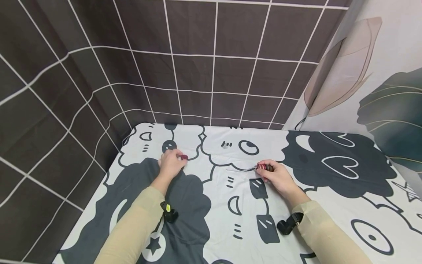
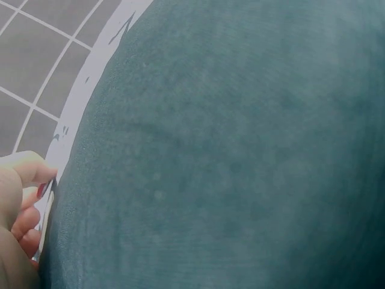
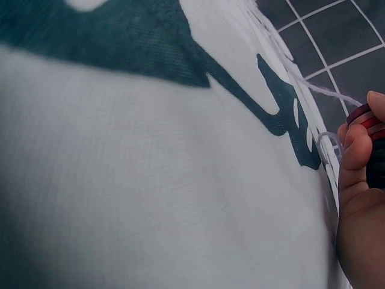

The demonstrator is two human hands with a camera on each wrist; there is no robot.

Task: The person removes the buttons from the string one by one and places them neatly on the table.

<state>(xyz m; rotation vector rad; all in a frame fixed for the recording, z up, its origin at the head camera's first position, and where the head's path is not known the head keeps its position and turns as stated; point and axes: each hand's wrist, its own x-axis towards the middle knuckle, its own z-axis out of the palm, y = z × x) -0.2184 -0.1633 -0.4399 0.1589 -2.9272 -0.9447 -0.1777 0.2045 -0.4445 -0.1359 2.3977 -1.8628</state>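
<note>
Cannot make out the shape of the red piece (image 1: pixel 184 157), partly hidden by the left hand (image 1: pixel 170 164), or trace the string (image 1: pixel 249 169) to its far end. In the right wrist view, see the right hand (image 3: pixel 362 211) and striped stack (image 3: pixel 373 127) cut off at right.

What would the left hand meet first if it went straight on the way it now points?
Probably the dark gridded backdrop beyond the left hand; only patterned cloth shows between, though depth is unclear.
</note>
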